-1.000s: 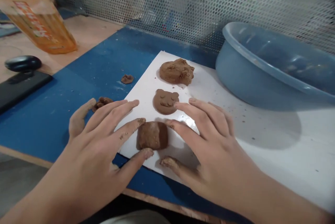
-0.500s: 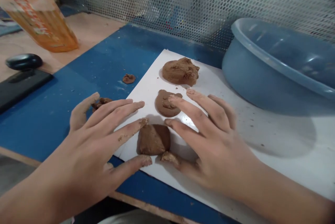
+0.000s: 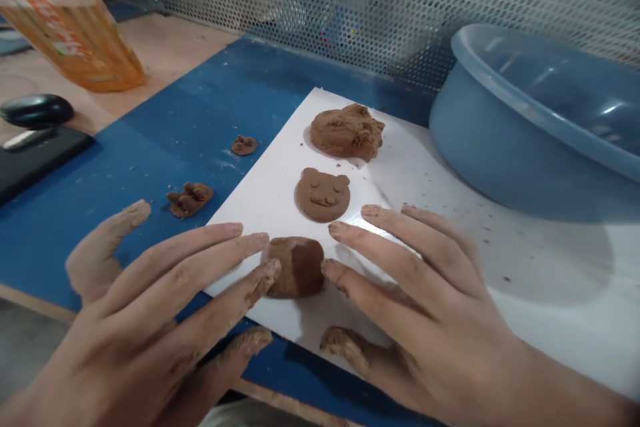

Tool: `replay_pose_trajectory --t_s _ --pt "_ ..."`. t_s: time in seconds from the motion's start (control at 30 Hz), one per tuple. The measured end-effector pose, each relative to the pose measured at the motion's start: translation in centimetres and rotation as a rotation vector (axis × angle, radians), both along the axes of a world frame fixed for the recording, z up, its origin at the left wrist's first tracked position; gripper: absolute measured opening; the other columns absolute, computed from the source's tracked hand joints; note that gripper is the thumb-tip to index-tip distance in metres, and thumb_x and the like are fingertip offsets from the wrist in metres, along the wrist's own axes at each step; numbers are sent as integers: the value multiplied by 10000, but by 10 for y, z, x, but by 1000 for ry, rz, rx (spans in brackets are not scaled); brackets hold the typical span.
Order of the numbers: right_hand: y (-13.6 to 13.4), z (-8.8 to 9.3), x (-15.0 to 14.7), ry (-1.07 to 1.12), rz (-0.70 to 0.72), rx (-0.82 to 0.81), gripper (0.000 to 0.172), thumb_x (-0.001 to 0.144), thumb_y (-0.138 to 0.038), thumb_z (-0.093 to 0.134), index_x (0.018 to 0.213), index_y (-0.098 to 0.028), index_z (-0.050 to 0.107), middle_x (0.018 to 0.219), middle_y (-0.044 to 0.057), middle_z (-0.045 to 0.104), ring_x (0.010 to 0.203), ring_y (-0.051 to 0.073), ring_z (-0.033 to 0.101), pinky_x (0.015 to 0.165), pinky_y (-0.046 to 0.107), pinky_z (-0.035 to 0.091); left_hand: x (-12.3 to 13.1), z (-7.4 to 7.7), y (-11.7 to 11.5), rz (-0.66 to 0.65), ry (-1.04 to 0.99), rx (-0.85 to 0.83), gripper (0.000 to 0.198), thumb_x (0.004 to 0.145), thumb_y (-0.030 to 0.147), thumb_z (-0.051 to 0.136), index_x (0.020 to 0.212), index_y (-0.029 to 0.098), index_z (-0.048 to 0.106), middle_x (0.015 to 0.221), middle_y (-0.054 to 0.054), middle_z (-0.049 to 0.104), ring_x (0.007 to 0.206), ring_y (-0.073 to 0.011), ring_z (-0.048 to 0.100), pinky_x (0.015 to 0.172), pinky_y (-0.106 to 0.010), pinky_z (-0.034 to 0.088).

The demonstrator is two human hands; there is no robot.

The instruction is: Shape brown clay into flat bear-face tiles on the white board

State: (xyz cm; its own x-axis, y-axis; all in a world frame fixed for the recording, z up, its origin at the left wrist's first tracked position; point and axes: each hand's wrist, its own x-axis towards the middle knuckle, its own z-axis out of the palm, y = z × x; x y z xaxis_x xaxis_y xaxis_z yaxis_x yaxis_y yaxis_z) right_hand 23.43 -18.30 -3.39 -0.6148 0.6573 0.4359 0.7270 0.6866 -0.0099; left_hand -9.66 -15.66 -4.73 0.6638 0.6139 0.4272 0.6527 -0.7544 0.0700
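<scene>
A squarish lump of brown clay [image 3: 300, 270] lies on the white board [image 3: 260, 190], half of its top in shadow. My left hand [image 3: 155, 307] is spread at its left, the index fingertip touching that side. My right hand [image 3: 430, 294] is at the opposite side with its fingers apart, the index fingertip at the lump's right edge. Both thumbs are off the clay, on the near side. Dried clay coats several fingertips. Just beyond is a flat clay bear face [image 3: 323, 196] with ears, eyes and a muzzle.
A larger rough clay mound [image 3: 347, 132] sits farther back on the board. Small clay pieces [image 3: 190, 199] lie on the blue tabletop [image 3: 165, 127]. At right stands a blue basin [image 3: 520, 127]; a perforated metal panel [image 3: 300, 7] rises behind. An orange pouch [image 3: 75, 27] and black device [image 3: 40, 157] are at left.
My thumbs have come away from the near edge of the clay lump, and my right fingers have drawn back, uncovering the bear face. My left hand has shifted left and nearer.
</scene>
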Motion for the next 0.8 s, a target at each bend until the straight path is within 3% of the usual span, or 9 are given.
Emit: replay_pose_trajectory --t_s 0.17,0.33,0.4,0.47,0.6,0.7,0.73,0.8 --pt "4 0 0 1 3 -42 355 1172 -461 717 1439 -233 767 1733 76 745 1666 363 589 1433 599 351 3 0 3 39 4 -10 440 1013 349 770 1450 347 717 1730 49 676 1684 -197 566 1689 -418 58" --pt "4 -2 0 29 29 -62 320 1172 -460 712 1413 -256 763 1715 50 759 1662 340 601 1445 582 345 4 0 12 21 -1 -73 541 1058 473 703 1574 313 670 1853 17 565 1730 -258 534 1530 -429 431" --pt "3 -3 1 46 29 -58 318 1171 -449 715 1424 -260 749 1698 49 771 1657 331 608 1440 573 358 3 -1 14 7 -2 -100 548 1047 482 719 1570 320 678 1883 13 537 1742 -295 529 1538 -483 419" --pt "3 -3 1 65 15 -51 369 1164 -445 727 1482 -258 726 1682 56 782 1653 332 613 1428 582 383 3 -2 15 22 -5 -112 571 1042 481 746 1586 326 664 1879 16 545 1742 -291 533 1605 -499 311" --pt "3 -4 0 68 -11 -65 393 1156 -445 726 1503 -261 730 1684 70 779 1632 355 641 1380 618 456 2 -2 13 45 12 -108 490 1063 467 726 1533 334 682 1898 46 509 1778 -236 488 1646 -408 208" --pt "3 -4 0 79 -20 -79 338 1150 -436 720 1435 -260 767 1685 85 776 1626 375 653 1366 636 485 -3 -2 9 -1 -6 -79 530 1037 476 744 1553 382 666 1917 71 482 1763 -255 506 1679 -502 96" --pt "3 -4 -1 82 -16 -92 358 1151 -434 723 1462 -260 761 1699 80 766 1641 369 639 1384 635 469 -5 -2 7 -22 -18 -63 543 1022 457 761 1554 405 667 1932 100 455 1754 -256 517 1685 -534 99" --pt "3 -4 -1 82 4 -123 402 1157 -426 727 1526 -264 734 1734 63 741 1675 352 604 1429 625 412 -8 -3 3 -54 -36 -36 527 989 392 801 1507 418 703 1947 168 409 1749 -237 522 1670 -511 262"
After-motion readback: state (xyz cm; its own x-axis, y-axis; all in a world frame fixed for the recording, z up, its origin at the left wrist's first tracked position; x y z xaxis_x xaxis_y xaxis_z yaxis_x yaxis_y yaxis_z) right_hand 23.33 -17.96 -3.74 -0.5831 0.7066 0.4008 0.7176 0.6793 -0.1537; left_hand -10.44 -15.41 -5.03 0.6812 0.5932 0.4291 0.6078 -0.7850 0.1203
